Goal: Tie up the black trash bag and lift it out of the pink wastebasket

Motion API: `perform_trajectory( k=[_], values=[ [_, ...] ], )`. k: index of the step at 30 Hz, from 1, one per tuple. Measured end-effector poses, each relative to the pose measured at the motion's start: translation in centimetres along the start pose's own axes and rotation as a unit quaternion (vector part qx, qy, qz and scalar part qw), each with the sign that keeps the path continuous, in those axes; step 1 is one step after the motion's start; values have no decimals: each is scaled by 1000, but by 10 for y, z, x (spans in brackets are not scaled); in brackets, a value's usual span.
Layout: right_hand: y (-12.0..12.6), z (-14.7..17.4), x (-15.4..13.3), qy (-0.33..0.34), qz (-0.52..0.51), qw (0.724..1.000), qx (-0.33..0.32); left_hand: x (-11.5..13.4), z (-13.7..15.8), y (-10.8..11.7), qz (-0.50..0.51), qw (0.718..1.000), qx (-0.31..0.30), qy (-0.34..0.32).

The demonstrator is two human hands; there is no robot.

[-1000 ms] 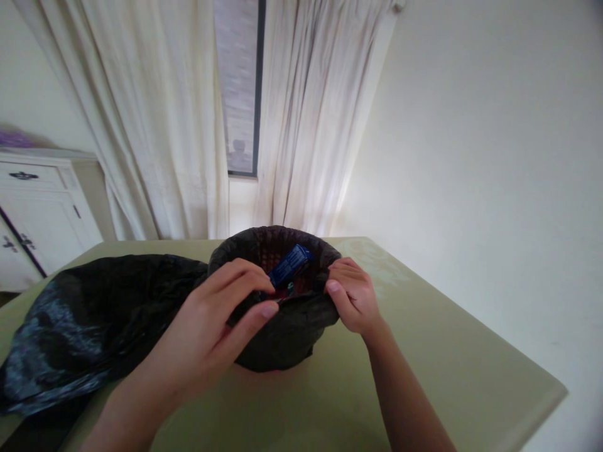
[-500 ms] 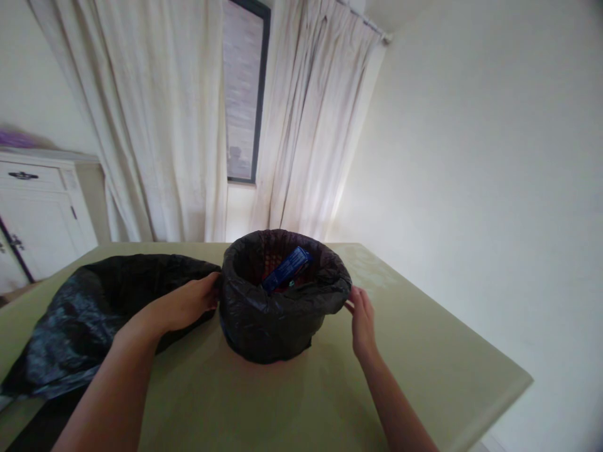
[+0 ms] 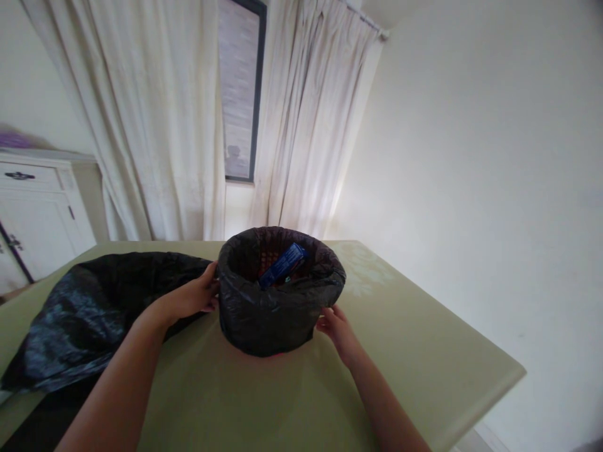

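Observation:
A round bin lined with a black trash bag (image 3: 268,323) stands on the table, the bag's top folded out over the rim. Inside lies a blue box (image 3: 284,265) with printing on it, tilted against other contents that I cannot make out. My left hand (image 3: 200,294) has its fingers closed on the bag at the bin's left side. On the right, below the folded rim, my right hand (image 3: 335,328) pinches the bag's hanging edge; its fingertips are partly hidden. A second black plastic bag (image 3: 80,320), puffed and crumpled, lies left of the bin, partly behind my left forearm.
The table (image 3: 405,339) has a pale green cover, and its right edge runs beside a white wall (image 3: 471,157). A white cabinet (image 3: 42,207) stands at the far left. Behind the table hang cream curtains (image 3: 160,125) beside a narrow window (image 3: 241,88).
My right hand has moved left and down, from the rim's right edge to beneath the fold. The bag's flared right side now sits closer to the bin. My left hand stays at the left side.

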State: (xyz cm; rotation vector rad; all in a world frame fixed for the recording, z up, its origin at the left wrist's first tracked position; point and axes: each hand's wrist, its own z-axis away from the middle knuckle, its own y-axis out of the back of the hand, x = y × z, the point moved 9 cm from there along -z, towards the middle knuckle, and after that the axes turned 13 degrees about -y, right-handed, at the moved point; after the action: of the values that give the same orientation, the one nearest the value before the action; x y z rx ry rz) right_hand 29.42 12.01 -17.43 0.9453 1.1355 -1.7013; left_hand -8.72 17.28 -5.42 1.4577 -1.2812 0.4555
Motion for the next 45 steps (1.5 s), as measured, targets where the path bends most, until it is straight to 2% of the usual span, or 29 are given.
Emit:
perform_trajectory(
  k=[3,7,13,17,21,29,31,33,36,40,42,45],
  values=[
    [6,3,-14,37,-51,998,9,5,2,-2,56,998,-13,24],
    [10,14,-36,85,-148,985,-22,23,1,18,60,998,36,4],
    [0,26,-42,90,-215,970,-75,39,4,39,55,994,90,5],
    [-1,25,-40,90,-218,969,-80,38,10,38,123,986,109,37],
    [-7,25,-37,89,-206,969,-103,44,12,37,137,985,103,32],
    [-19,32,-25,74,-152,979,-113,43,16,57,220,954,203,28],
    [-19,34,-26,82,-153,979,-107,46,14,60,213,952,218,2],
    [-19,35,-25,80,-161,978,-104,55,11,61,188,955,224,-50],
    [-18,33,-23,77,-170,977,-101,67,3,55,132,963,196,-127],
    [-14,29,-21,71,-186,976,-90,72,0,50,26,967,166,-191],
    [-13,30,-23,68,-192,975,-88,71,0,51,-3,967,162,-199],
    [-15,36,-28,71,-192,974,-92,68,2,52,20,971,157,-181]
  ],
)
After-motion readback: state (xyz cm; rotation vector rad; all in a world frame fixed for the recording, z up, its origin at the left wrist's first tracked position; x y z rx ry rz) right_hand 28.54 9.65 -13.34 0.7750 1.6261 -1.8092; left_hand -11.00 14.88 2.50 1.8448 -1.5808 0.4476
